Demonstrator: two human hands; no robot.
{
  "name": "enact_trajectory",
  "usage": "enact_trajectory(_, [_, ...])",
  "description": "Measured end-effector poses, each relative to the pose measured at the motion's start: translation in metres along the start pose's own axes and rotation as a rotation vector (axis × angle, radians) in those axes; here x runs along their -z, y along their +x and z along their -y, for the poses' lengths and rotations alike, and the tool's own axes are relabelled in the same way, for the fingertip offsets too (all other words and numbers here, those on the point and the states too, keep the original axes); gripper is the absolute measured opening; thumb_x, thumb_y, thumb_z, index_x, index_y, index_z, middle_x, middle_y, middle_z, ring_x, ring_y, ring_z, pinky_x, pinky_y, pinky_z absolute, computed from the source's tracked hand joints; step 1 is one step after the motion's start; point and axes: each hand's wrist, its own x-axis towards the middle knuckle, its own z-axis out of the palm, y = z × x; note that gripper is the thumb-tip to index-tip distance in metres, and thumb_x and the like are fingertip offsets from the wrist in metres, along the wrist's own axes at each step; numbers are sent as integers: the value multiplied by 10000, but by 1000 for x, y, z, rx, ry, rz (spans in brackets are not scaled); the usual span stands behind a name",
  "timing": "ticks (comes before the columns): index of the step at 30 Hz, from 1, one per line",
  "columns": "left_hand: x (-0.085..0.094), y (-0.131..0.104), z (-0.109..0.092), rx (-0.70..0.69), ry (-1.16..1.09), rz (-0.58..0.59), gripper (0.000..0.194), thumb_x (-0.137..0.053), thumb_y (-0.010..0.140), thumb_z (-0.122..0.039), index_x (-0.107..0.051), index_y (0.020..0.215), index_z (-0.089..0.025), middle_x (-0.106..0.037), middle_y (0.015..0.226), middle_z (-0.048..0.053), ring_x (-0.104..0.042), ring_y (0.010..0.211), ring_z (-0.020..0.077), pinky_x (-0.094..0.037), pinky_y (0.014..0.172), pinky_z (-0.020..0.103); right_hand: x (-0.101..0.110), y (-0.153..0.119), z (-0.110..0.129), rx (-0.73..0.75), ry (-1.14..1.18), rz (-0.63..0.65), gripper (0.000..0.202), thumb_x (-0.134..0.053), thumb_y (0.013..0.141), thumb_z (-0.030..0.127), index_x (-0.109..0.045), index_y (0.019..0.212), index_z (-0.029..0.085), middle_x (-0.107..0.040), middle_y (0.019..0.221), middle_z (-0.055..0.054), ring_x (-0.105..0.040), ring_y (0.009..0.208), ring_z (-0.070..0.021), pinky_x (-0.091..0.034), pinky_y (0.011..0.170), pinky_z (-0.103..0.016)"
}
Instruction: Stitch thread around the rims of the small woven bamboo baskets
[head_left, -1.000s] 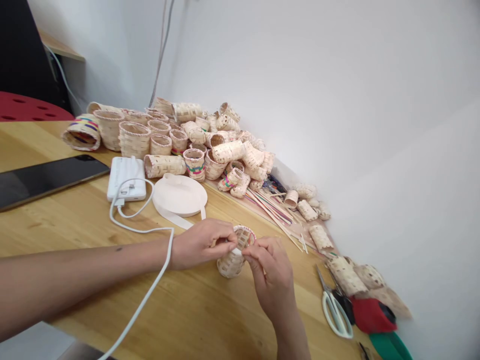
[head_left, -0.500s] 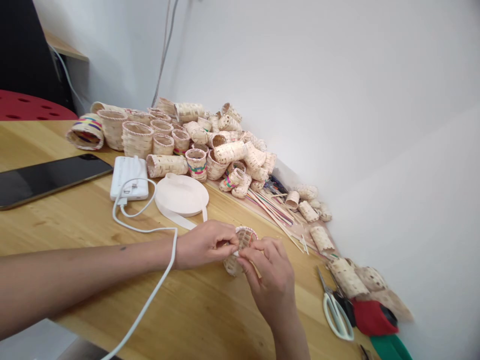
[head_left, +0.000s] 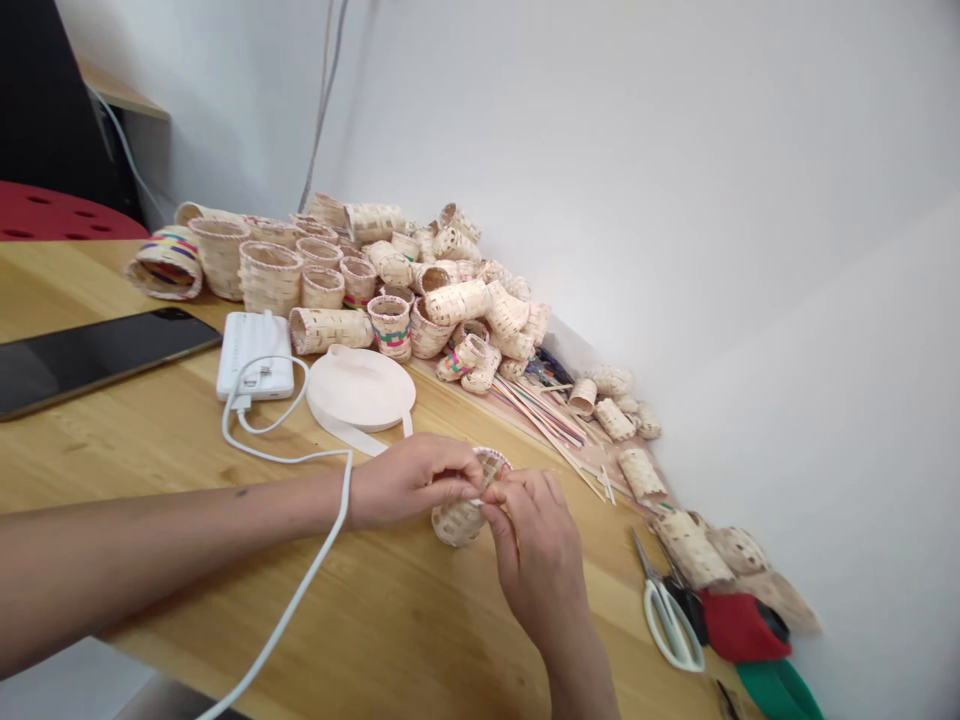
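Observation:
A small woven basket [head_left: 456, 524] with a pinkish bound rim lies tilted on the table beneath my hands, partly hidden by them. My left hand [head_left: 420, 482] is closed in a pinch, reaching over the basket. My right hand [head_left: 538, 548] pinches from the other side, its fingertips almost meeting the left's. A bit of white strip [head_left: 478, 503] shows between the fingertips of both hands. Left of the basket lies a roll of flat white ribbon [head_left: 361, 388]; its loose band runs toward my left hand and disappears behind it.
Many woven baskets [head_left: 270, 280] are heaped along the wall. A white power bank [head_left: 256, 358] trails a cable [head_left: 300, 590] across my left forearm. A phone [head_left: 105, 350] lies far left. Thin coloured strips [head_left: 536, 412] lie behind; white-handled scissors [head_left: 673, 625] and red [head_left: 742, 625] and green rolls sit right.
The basket has tipped, its base swinging slightly left. Both hands have shifted a little and their fingertips are closer together, still pinching the white strip.

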Motion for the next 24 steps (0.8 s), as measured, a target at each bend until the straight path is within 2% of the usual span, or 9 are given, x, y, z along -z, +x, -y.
enact_trajectory(4, [0, 1, 4, -62, -3, 31, 267, -455, 956, -281, -611, 797, -135, -596, 747, 14, -541, 703, 117, -381, 668, 189, -1, -1, 0, -23, 0, -7, 151, -417, 953, 175, -534, 857, 184, -550, 840, -63, -469, 799, -209, -388, 699, -352])
enact_trajectory(9, [1, 0, 3, -44, 2, 54, 263, -489, 942, -336, -624, 842, -134, -615, 798, 38, -558, 750, 139, -397, 696, 210, -1, -2, -3, -76, 108, -21, 131, -447, 944, 179, -560, 880, 194, -556, 860, -50, -506, 845, -199, -416, 727, -342])
enact_trajectory(13, [2, 1, 3, 2, -30, 56, 282, -451, 954, -330, -618, 829, -140, -610, 805, 34, -557, 769, 141, -407, 714, 215, 0, -4, -11, -155, 245, -149, 159, -436, 952, 200, -585, 1004, 221, -597, 949, -53, -551, 928, -194, -451, 787, -344])
enact_trajectory(16, [3, 1, 4, 30, -40, 51, 295, -434, 957, -343, -610, 827, -145, -606, 799, 28, -553, 769, 143, -408, 713, 217, 1, -5, -16, -190, 238, -236, 178, -428, 955, 202, -587, 1031, 226, -610, 972, -57, -565, 934, -194, -457, 784, -346])
enact_trajectory(24, [2, 0, 5, 15, 0, 68, 362, -394, 971, -401, -611, 845, -140, -592, 805, 37, -538, 779, 149, -400, 721, 221, -2, -1, -11, -18, 196, -204, 115, -562, 897, 150, -646, 925, 222, -593, 836, -36, -548, 821, -181, -454, 714, -330])
